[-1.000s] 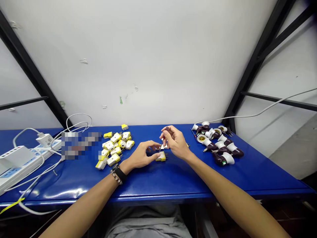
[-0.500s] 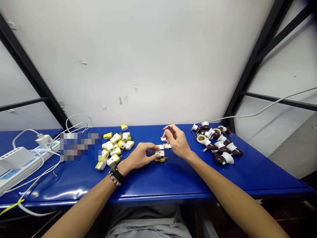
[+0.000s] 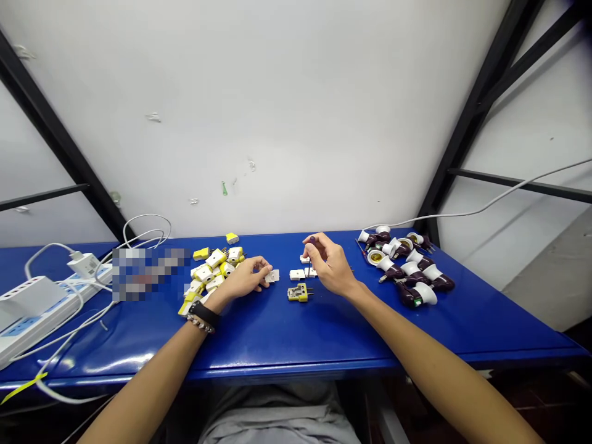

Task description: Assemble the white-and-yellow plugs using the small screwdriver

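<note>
While the left hand pinches a small white cover between its fingertips just beside the heap of yellow-and-white plugs, a person seated at the blue table works over an opened plug base lying alone near the middle of the bench. The right hand hovers just behind that base with its fingers curled into a tight pinch above a few loose white pieces; what it grips, if anything, is too small to make out. The base rests flat with its open yellow face up. Its long axis runs roughly left to right across the table, and its metal prongs point toward the person's right. It touches neither hand. To handle this well, the cover is best kept square and level in the fingertips and lined up with the base's long axis, prong end matched to prong end, with the small loose parts kept clear of the table's edge. A cluster of dark-and-white lamp sockets sits well apart on the right, and a power strip with white cables lies at far left.
</note>
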{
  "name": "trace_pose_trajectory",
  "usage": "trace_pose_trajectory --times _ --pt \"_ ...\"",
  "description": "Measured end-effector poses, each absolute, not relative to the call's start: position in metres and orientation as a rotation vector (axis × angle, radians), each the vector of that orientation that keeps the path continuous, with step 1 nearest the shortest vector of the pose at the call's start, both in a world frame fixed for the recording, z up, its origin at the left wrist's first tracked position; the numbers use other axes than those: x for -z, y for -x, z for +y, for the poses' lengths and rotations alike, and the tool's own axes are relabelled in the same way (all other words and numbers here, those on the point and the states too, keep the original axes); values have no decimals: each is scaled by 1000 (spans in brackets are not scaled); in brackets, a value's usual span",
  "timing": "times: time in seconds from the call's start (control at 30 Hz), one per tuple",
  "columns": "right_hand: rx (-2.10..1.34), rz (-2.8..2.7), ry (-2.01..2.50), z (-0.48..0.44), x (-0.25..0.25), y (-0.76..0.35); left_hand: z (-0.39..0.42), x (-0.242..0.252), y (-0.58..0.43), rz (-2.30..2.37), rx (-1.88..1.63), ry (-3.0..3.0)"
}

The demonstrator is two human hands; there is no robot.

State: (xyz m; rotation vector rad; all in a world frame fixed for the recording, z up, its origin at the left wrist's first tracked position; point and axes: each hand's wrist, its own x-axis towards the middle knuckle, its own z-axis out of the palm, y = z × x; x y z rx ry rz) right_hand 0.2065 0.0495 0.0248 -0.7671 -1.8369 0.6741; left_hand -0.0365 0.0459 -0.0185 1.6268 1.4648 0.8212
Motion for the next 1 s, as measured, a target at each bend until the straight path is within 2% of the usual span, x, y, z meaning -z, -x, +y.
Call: trace_pose_trajectory --times 0.13,0.27,0.47,0.73,1.0 --pt "-617 -1946 820 50 -24 -207 47 21 35 1495 -787 -1603" --pt "-539 -2283 932 51 -22 -209 47 23 35 1521 -787 -1607" --pt "-356 -2605 1062 50 -18 -210 44 21 32 1599 -766 -1824" --pt "-351 -2580 1024 50 -17 -210 48 27 38 1451 -801 -1796" --pt "-369 -2296 878 53 -21 -209 35 12 30 1462 -768 -2129"
